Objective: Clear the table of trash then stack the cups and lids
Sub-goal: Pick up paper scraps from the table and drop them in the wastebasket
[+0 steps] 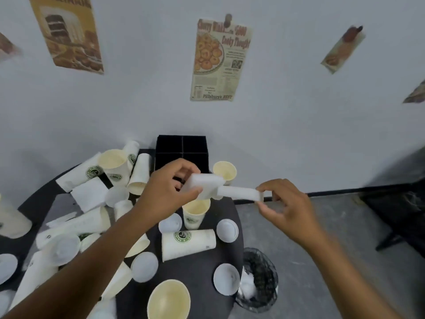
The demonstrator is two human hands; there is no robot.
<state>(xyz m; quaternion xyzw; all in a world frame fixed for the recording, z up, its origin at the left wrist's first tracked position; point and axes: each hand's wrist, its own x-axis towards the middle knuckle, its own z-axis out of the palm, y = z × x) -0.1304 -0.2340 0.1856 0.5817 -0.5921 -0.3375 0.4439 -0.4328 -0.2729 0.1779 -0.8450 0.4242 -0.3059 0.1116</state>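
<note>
My left hand [167, 187] pinches a white folded napkin [203, 186] above the round dark table [202, 268]. My right hand [287, 210] pinches the other end of a white napkin strip [239, 193] that reaches from the first piece. Both hands hover over an upright cup [195, 212]. Several white paper cups lie on their sides, one with a green logo [188, 244] near the middle. Several white lids [227, 230] are scattered flat on the tabletop.
A black four-compartment organizer [181, 153] stands at the table's back by the wall. A wire mesh trash bin [259, 279] with white paper inside sits on the floor right of the table. Another napkin [88, 194] lies at the left. Posters hang on the wall.
</note>
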